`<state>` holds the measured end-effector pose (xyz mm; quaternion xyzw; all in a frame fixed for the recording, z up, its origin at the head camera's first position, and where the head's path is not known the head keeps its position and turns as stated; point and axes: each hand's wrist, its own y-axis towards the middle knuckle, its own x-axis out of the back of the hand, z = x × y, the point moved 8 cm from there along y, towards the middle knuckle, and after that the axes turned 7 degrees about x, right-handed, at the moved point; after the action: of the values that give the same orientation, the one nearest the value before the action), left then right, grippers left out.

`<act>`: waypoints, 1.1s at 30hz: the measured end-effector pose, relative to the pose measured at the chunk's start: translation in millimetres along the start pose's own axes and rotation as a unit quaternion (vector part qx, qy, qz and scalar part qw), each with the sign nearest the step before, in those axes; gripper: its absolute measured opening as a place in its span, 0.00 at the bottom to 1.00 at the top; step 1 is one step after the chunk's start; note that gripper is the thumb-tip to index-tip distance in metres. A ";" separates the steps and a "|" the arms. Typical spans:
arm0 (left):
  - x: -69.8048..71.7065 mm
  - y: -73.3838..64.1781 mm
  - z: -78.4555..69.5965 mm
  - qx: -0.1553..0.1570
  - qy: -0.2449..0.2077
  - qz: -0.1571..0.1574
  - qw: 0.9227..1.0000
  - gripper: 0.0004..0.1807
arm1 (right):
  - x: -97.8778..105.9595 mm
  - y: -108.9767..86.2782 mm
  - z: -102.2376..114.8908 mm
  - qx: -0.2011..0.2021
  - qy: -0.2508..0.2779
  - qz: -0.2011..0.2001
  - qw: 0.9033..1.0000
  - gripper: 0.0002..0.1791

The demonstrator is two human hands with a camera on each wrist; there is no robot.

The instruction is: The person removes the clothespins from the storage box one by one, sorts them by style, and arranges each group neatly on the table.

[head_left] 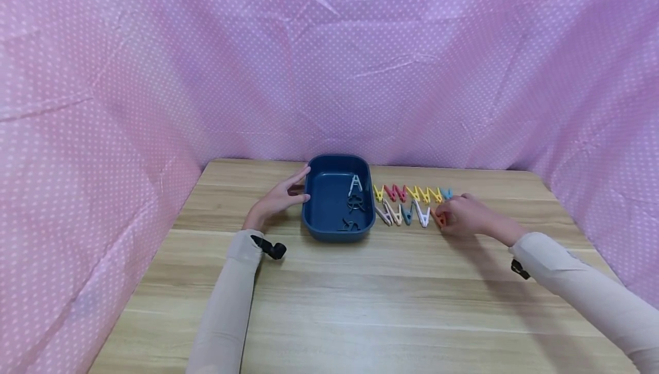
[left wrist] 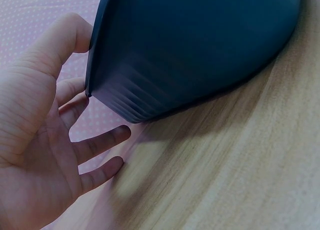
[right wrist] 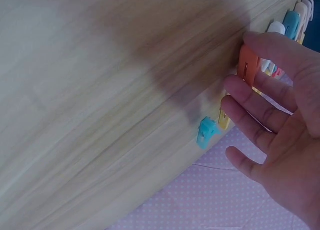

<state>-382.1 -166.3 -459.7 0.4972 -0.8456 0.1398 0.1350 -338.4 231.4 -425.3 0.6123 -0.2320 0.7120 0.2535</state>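
Observation:
In the head view my left hand [head_left: 278,199] rests against the left side of a dark blue plastic bin [head_left: 305,217]. Its thumb and fingers are spread along the rim, as the left wrist view also shows. My right hand [head_left: 465,215] pinches an orange clothespin [right wrist: 248,64] between thumb and index finger, at the right end of the front row. To its left in that row are a white clothespin [head_left: 423,214], a blue-grey one [head_left: 407,214], a cream one [head_left: 395,214] and a greyish one [head_left: 384,214].
Behind is a second row with yellow clothespins [head_left: 424,194], red clothespins [head_left: 396,193] and a light blue one [right wrist: 205,132] at its right end. Inside the bin lie a pale clip [head_left: 355,183] and dark clips [head_left: 355,202]. A pink dotted cloth [head_left: 329,76] hangs behind the wooden table [head_left: 329,294].

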 end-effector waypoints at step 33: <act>0.0 0.2 1.1 -0.003 0.018 -0.009 1.000 0.43 | 3.5 4.0 -0.1 0.013 0.023 0.006 1.000 0.09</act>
<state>-382.5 -166.6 -460.7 0.5019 -0.8390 0.1446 0.1529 -341.5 228.7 -422.0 0.5976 -0.2205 0.7306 0.2460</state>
